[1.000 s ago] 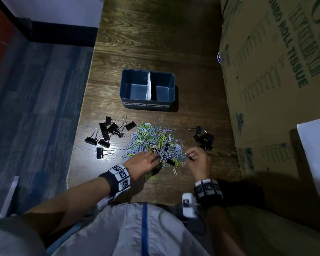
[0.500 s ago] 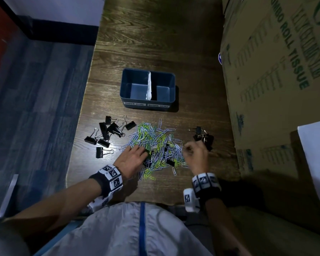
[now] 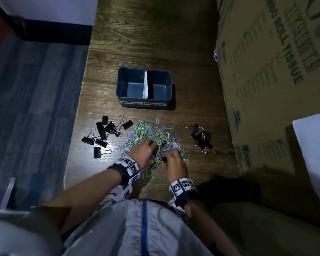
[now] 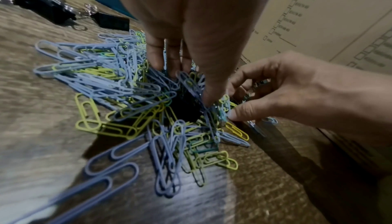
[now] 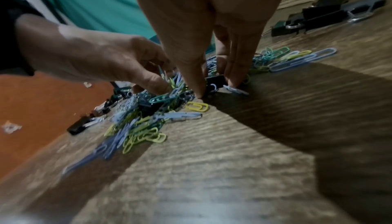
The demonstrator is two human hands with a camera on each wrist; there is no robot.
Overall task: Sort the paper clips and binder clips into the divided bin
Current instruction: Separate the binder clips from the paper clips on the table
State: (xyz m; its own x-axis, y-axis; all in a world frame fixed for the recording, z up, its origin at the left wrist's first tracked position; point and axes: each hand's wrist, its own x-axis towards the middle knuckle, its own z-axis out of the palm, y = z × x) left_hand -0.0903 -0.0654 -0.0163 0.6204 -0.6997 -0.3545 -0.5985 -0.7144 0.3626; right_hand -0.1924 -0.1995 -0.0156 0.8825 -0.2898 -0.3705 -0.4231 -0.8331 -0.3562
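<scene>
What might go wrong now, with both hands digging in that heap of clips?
1. The right hand pinches a black binder clip buried among paper clips; lifted, it may drag some along into the wrong half of the bin.
2. The left hand rakes the heap, and loose clips lie near the table edge, so some could slide off.
</scene>
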